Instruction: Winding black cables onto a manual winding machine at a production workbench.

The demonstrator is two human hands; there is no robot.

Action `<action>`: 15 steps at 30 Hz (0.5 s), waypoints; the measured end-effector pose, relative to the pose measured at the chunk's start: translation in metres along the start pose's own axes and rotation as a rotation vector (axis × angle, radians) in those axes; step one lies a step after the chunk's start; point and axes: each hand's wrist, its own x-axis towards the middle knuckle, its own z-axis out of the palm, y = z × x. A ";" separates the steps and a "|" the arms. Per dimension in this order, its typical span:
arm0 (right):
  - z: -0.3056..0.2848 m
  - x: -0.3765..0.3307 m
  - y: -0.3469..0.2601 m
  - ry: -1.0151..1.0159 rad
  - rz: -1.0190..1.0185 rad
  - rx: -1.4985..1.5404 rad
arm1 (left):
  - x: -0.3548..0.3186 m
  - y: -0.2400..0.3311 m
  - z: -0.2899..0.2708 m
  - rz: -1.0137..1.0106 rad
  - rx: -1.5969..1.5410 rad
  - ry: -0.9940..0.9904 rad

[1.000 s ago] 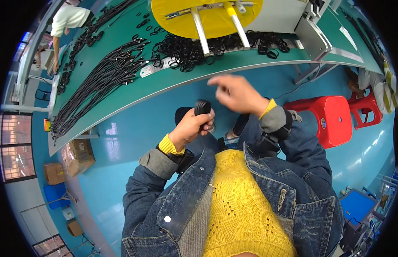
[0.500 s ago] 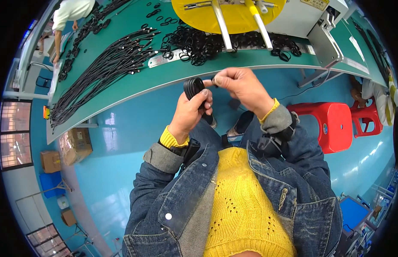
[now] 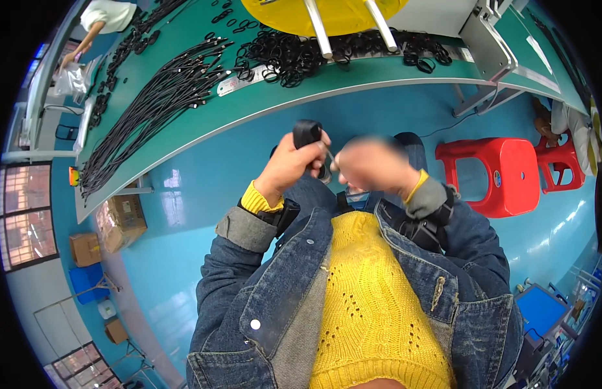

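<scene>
My left hand (image 3: 283, 166) is closed round a bundle of coiled black cable (image 3: 307, 132), held upright above my lap, short of the table's front edge. The coil's loops stick out above my fingers. Just to its right, my right hand (image 3: 373, 166) is smeared by motion, its fingers drawn together. Between the two hands shows a thin, short strand, too blurred to name. On the green table (image 3: 249, 110) a long fan of black cables (image 3: 145, 110) with metal plugs lies ahead to the left. Several small black rings (image 3: 284, 61) are heaped near a steel ruler (image 3: 233, 86).
A yellow disc (image 3: 281, 13) with two pale rods (image 3: 319, 32) overhangs the table's middle, beside a machine with a metal bracket (image 3: 492, 48). Red stools (image 3: 518, 175) stand right. Cardboard boxes (image 3: 122, 220) sit on the floor left. A person's arm (image 3: 87, 42) reaches in at far left.
Both hands and the coil have come lower, away from the table edge. My right hand has swung down beside the left and is now blurred. The view has shifted slightly.
</scene>
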 end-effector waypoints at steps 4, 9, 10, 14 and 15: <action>-0.022 -0.005 -0.028 0.108 -0.005 -0.117 | -0.006 0.002 0.012 -0.123 -0.002 -0.121; -0.021 0.006 -0.050 0.057 -0.279 -0.895 | -0.006 0.006 0.020 -0.260 0.090 -0.284; -0.021 0.009 -0.051 0.021 -0.443 -1.140 | -0.005 0.006 0.021 -0.259 0.087 -0.278; -0.013 0.025 -0.036 -0.077 -0.269 -1.289 | -0.006 0.009 0.025 -0.278 0.391 -0.281; -0.014 0.025 -0.031 -0.088 -0.319 -1.270 | -0.009 0.011 0.024 -0.218 0.280 -0.232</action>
